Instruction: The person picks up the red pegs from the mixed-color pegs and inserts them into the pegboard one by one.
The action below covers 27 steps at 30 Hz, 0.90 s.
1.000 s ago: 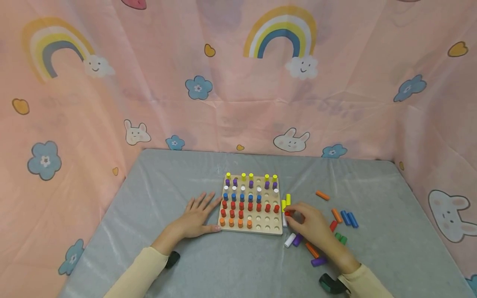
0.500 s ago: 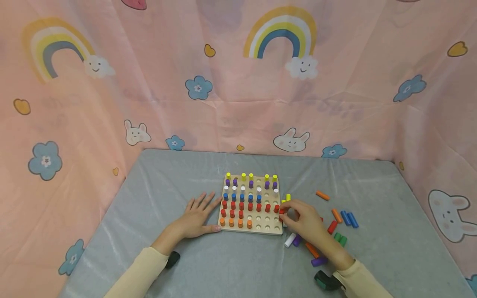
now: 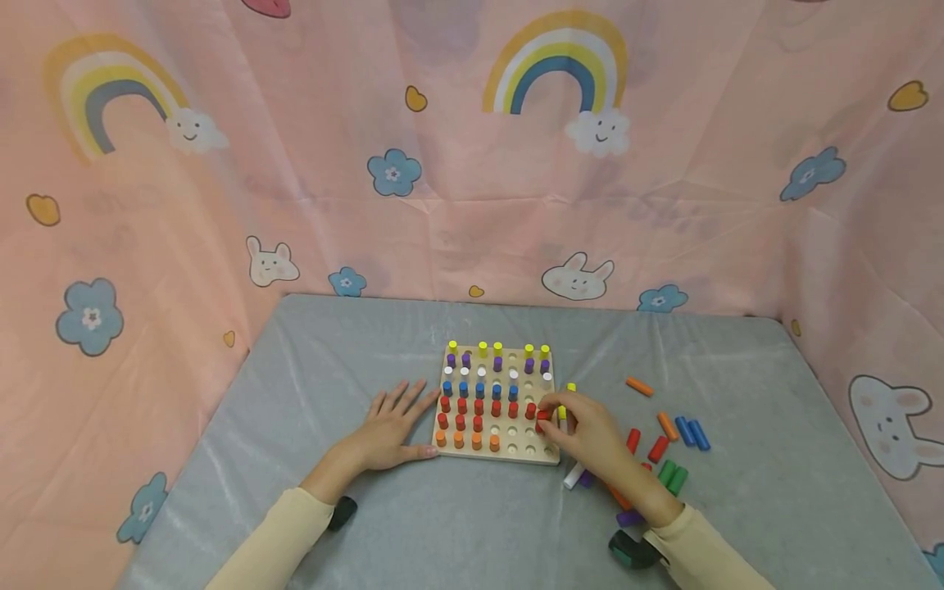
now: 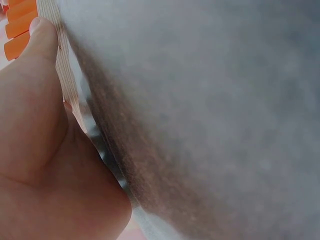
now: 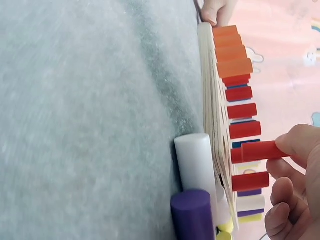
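Observation:
A wooden pegboard (image 3: 501,459) lies on the table with rows of coloured pegs standing in many of its holes. My left hand (image 3: 387,438) lies with fingers spread at the board's left edge. Its thumb touches the front left corner, by the orange pegs (image 4: 20,25) in the left wrist view. Over the right side of the board, my right hand (image 3: 590,434) pinches a red peg (image 5: 260,150) between thumb and finger. That peg is upright near the red row; whether its lower end touches the board I cannot tell. My right fingers hide part of that row.
Loose pegs lie right of the board: an orange peg (image 3: 639,387), blue pegs (image 3: 692,434), red pegs (image 3: 659,448), green pegs (image 3: 673,477) and a white peg (image 5: 195,160) beside a purple peg (image 5: 192,215). Some are partly under my right forearm. A pink printed cloth (image 3: 472,205) hangs behind.
My right hand has carried the red peg left, from beside the board to over its right side. More loose red pegs show behind it. My left hand has stayed still.

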Available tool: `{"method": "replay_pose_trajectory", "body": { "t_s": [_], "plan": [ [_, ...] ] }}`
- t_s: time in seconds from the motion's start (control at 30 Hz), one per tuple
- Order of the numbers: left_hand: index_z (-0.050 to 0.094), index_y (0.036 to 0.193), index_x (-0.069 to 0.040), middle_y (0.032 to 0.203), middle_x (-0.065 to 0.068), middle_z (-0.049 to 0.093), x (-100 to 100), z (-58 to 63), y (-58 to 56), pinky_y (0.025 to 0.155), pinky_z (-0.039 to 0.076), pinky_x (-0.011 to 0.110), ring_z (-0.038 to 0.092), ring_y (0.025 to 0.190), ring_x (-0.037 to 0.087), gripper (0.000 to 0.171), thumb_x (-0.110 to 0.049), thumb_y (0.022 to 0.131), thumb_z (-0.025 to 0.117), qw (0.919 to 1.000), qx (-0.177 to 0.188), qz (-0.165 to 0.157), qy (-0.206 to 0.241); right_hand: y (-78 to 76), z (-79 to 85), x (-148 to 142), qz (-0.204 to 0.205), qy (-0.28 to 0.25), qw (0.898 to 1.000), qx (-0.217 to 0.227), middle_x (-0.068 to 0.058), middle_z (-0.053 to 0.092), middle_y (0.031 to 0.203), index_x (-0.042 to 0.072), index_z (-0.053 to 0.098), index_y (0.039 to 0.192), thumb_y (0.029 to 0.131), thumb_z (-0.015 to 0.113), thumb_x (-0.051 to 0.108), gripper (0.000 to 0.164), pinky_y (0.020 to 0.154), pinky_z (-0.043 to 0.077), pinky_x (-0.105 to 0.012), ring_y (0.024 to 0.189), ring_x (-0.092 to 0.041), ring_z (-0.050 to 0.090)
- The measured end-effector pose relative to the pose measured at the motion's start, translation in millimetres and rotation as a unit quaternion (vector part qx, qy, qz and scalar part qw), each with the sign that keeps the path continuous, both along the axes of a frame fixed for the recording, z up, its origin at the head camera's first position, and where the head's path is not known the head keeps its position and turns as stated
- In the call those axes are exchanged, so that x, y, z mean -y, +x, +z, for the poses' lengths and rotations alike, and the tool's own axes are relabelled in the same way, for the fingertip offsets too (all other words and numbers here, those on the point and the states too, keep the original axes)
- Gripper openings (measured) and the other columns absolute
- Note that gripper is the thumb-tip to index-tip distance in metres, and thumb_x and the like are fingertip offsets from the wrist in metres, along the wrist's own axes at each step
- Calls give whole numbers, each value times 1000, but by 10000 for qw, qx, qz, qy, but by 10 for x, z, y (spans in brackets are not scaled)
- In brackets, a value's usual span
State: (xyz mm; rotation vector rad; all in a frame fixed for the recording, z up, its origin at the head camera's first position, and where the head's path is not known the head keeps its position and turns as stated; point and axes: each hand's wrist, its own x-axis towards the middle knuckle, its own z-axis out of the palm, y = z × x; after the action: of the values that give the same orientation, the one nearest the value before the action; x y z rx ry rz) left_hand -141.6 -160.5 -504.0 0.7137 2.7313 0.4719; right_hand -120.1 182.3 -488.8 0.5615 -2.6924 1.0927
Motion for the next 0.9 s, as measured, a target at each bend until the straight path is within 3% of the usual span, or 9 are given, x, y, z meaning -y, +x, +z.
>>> {"method": "replay_pose_trajectory", "body": {
  "t_s": [0.23, 0.4, 0.73, 0.9],
  "plan": [
    [13, 161, -26, 169, 9, 7, 32, -68, -17, 119, 5, 68, 4, 155, 40, 97, -73, 86, 52, 10000, -23, -20, 71, -29, -39, 76, 90, -83, 9998, -170, 3, 66, 83, 14, 70, 102, 83, 79, 12, 21, 51, 37, -17, 59, 0, 41],
    [15, 160, -25, 169, 11, 9, 34, -56, -19, 118, 4, 70, 6, 154, 42, 97, -73, 86, 54, 9997, -8, -38, 238, -31, -44, 124, 174, -178, 9995, -215, 5, 65, 82, 15, 70, 102, 83, 79, 11, 22, 52, 38, -17, 60, -1, 44],
    [9, 160, -30, 170, 5, 4, 53, -152, -34, 120, 5, 67, 4, 156, 38, 96, -71, 87, 55, 9999, -154, -16, 20, -25, -69, 220, 456, -389, 9977, -306, 0, 67, 86, 15, 69, 99, 84, 78, 10, 19, 54, 39, -17, 60, -9, 48],
    [11, 161, -27, 170, 8, 5, 28, -70, -15, 120, 6, 68, 4, 156, 39, 95, -66, 88, 59, 10000, -29, -15, -47, -13, -57, 270, 398, -289, 9985, -234, 0, 68, 90, 13, 69, 100, 84, 78, 12, 18, 57, 42, -17, 64, -13, 52]
  ]
}}
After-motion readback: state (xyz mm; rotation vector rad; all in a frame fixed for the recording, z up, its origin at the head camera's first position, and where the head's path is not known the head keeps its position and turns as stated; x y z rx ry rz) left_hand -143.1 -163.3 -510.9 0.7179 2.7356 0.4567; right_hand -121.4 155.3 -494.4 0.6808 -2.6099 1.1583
